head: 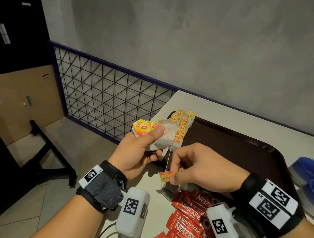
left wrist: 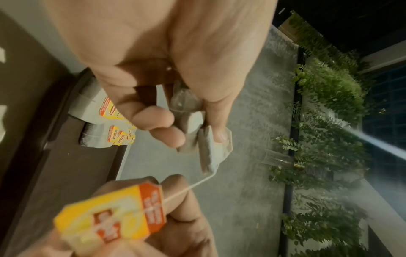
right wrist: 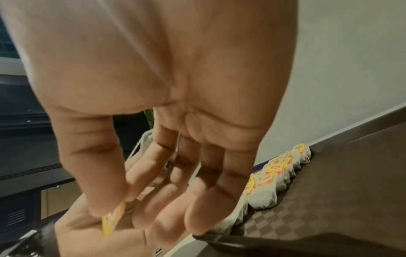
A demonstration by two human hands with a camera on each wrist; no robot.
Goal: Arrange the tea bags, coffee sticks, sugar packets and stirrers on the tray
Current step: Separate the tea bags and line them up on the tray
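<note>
Yellow tags poke out of the bunch of tea bags (head: 151, 135) that the left hand (head: 138, 154) grips above the table (head: 231, 111) edge. The right hand (head: 199, 166) pinches one loose tag (head: 166, 176) and its string (head: 169, 155) is pulled straight, likely to untangle that bag. More bags (head: 181, 127) already sit in a neat row on the brown tray (head: 246, 148). Red coffee sticks (head: 186, 228) wait on the table.
</note>
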